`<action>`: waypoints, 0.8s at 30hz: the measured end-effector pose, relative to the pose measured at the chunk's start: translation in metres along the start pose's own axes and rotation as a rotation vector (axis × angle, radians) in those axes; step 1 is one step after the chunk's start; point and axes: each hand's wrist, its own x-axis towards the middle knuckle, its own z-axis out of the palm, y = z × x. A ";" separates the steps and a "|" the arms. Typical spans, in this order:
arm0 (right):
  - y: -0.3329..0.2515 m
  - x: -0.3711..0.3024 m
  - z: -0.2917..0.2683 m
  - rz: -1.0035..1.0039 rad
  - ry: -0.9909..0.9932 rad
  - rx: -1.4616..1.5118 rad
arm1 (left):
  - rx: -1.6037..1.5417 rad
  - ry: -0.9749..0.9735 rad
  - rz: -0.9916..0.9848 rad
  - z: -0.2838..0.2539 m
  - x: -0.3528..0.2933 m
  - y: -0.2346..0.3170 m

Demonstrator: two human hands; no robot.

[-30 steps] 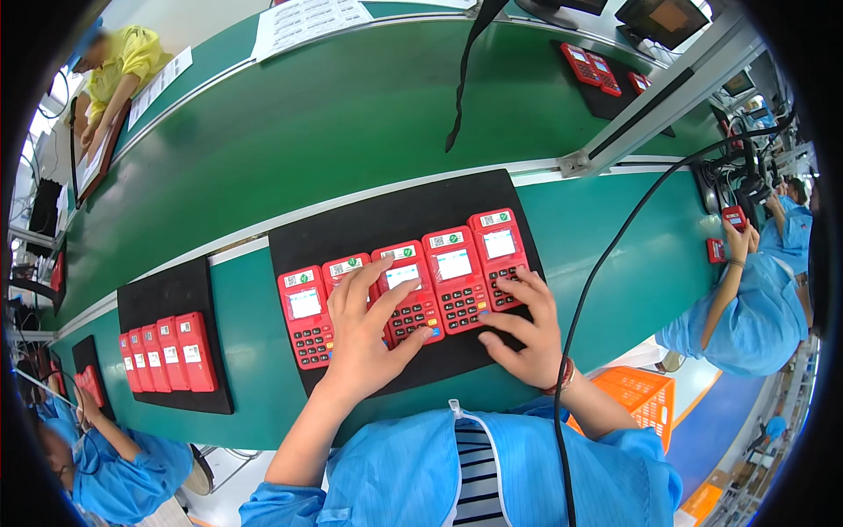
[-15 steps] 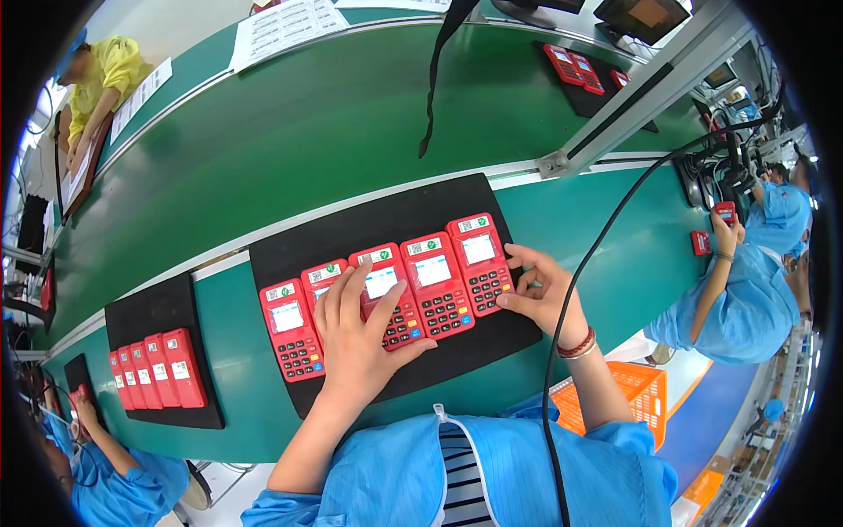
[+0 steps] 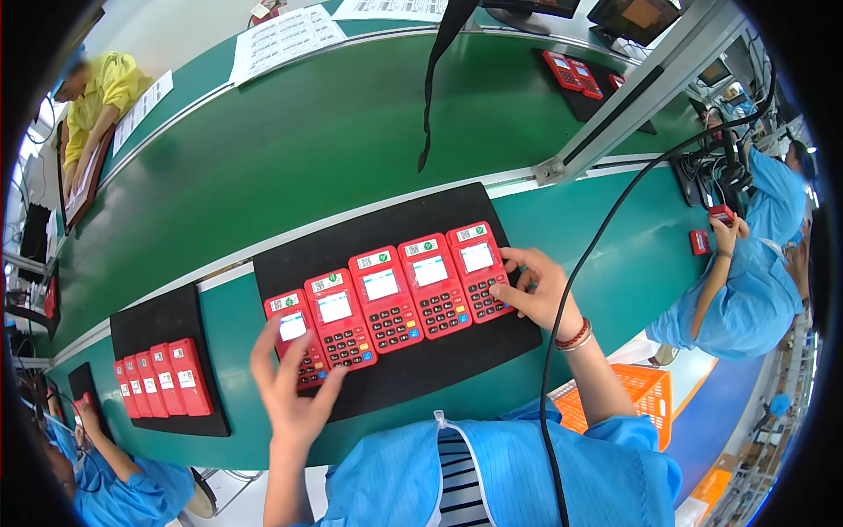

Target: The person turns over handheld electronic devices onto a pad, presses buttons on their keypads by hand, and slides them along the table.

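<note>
Several red card payment terminals with lit screens and black keypads stand side by side in a slanting row on a black mat (image 3: 439, 358). My left hand (image 3: 294, 391) is open, its fingers spread over the leftmost terminal (image 3: 291, 327) and partly hiding its keypad. Beside that one, the second terminal (image 3: 335, 307) is uncovered. At the row's other end, my right hand (image 3: 546, 288) is half curled with thumb and forefinger apart. Its thumb rests at the keypad of the rightmost terminal (image 3: 477, 256), and the forefinger is by that terminal's right edge.
More red terminals (image 3: 167, 378) lie face down on a smaller black mat to the left. A black cable (image 3: 606, 230) hangs across the right side, near a metal post (image 3: 645, 92). Co-workers sit on both sides, and an orange crate (image 3: 645, 391) is at lower right.
My left hand has moved left, from the second and middle terminals to the leftmost one, uncovering their screens and keypads. My right hand stays at the rightmost terminal.
</note>
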 end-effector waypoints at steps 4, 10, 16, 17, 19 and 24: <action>0.009 -0.003 -0.004 -0.190 -0.051 0.035 | 0.096 0.075 -0.159 -0.023 -0.023 -0.006; 0.005 -0.015 0.000 -0.185 0.077 0.070 | -0.051 0.033 -0.214 -0.002 -0.023 -0.015; 0.002 -0.065 0.002 -0.689 0.144 -0.526 | 0.086 -0.227 -0.035 -0.035 -0.063 -0.003; 0.001 -0.066 0.006 -0.686 0.138 -0.564 | 0.115 -0.247 0.004 -0.036 -0.061 -0.002; 0.017 -0.067 0.005 -0.670 0.234 -0.616 | 0.087 -0.292 0.122 -0.032 -0.046 -0.006; 0.023 -0.045 0.034 -0.606 0.364 -0.535 | 0.098 -0.284 0.337 -0.022 0.001 -0.050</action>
